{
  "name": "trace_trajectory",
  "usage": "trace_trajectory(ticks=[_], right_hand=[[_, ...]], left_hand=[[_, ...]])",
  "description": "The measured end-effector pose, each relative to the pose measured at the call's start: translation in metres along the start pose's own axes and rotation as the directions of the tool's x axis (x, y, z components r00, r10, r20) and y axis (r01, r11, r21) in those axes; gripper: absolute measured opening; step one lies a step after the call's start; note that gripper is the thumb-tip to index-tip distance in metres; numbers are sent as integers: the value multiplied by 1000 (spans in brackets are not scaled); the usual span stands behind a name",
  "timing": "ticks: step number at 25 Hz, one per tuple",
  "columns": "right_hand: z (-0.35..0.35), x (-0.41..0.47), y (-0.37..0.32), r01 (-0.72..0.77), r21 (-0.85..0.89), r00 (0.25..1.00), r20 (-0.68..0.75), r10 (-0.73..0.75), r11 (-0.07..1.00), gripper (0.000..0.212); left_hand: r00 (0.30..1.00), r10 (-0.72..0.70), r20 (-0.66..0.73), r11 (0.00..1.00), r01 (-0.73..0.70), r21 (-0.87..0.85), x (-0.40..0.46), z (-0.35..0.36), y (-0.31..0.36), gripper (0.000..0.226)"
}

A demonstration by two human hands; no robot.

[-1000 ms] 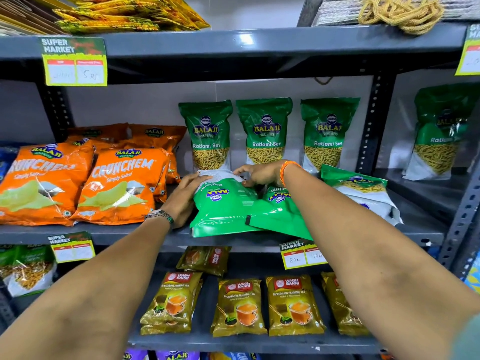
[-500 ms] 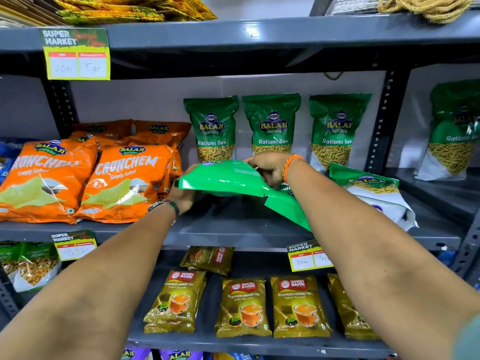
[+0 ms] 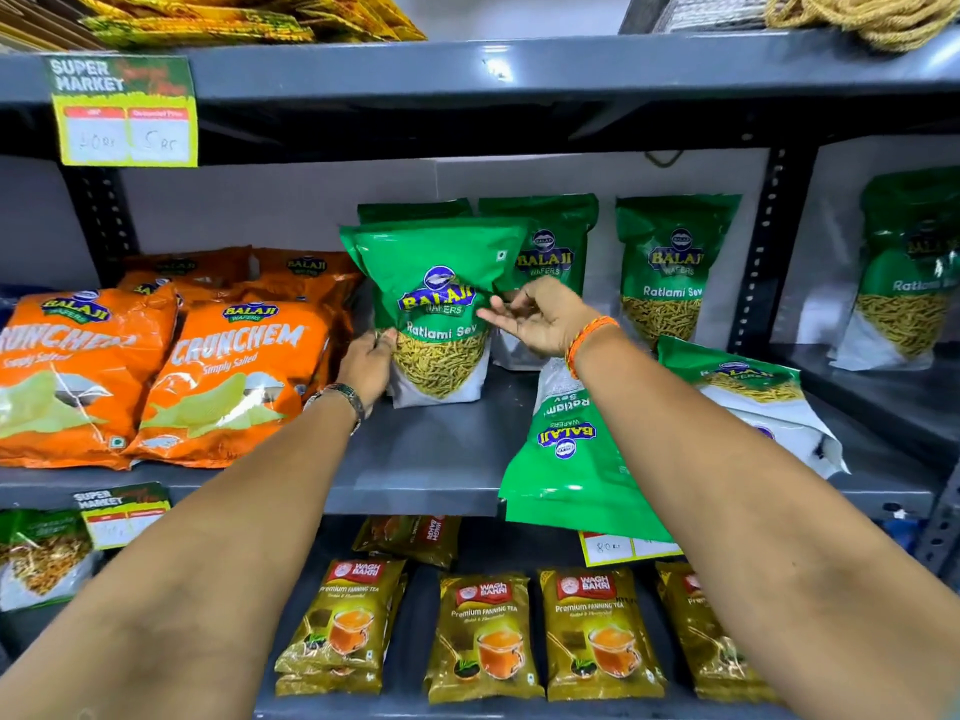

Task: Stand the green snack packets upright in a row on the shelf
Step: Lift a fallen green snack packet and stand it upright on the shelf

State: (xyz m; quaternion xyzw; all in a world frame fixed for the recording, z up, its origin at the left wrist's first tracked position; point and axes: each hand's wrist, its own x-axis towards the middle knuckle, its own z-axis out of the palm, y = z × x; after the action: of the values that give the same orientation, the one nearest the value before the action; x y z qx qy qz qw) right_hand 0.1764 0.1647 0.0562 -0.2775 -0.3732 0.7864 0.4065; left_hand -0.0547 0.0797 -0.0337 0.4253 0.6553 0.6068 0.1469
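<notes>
A green Ratlami Sev packet (image 3: 436,304) stands upright on the grey middle shelf (image 3: 426,475), in front of the back row. My left hand (image 3: 366,368) grips its lower left edge. My right hand (image 3: 540,317) is at the packet's right side with fingers spread, holding nothing. Behind stand three upright green packets: one mostly hidden (image 3: 415,210), a second (image 3: 553,252) and a third (image 3: 675,272). Another green packet (image 3: 566,459) lies flat and upside down under my right forearm, overhanging the shelf's front edge. A further one (image 3: 748,387) lies flat at the right.
Orange Crunchem bags (image 3: 228,376) fill the shelf's left side, close to my left hand. A perforated upright post (image 3: 763,252) bounds the bay on the right; beyond it stands another green packet (image 3: 904,283). Tea packets (image 3: 483,636) line the shelf below.
The packet that both hands held flat above the shelf now stands upright on its base. My right hand has let go of it and opened; my left hand has dropped to its lower edge.
</notes>
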Motion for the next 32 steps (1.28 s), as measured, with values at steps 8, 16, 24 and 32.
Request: trace_trajectory(ticks=[8, 16, 24, 32], right_hand=[[2, 30, 13, 223, -496, 948, -90, -305, 839, 39], [19, 23, 40, -36, -411, 992, -123, -17, 911, 11], [7, 36, 69, 239, -577, 964, 41, -264, 781, 65], [5, 21, 76, 298, -635, 952, 140, -273, 713, 50]], left_hand=[[987, -159, 3, 943, 153, -297, 8, 16, 12, 43], [963, -266, -33, 917, 243, -315, 28, 20, 10, 46], [954, -287, -92, 913, 243, -329, 28, 29, 0, 49], [950, -301, -81, 896, 253, -364, 14, 18, -3, 45]])
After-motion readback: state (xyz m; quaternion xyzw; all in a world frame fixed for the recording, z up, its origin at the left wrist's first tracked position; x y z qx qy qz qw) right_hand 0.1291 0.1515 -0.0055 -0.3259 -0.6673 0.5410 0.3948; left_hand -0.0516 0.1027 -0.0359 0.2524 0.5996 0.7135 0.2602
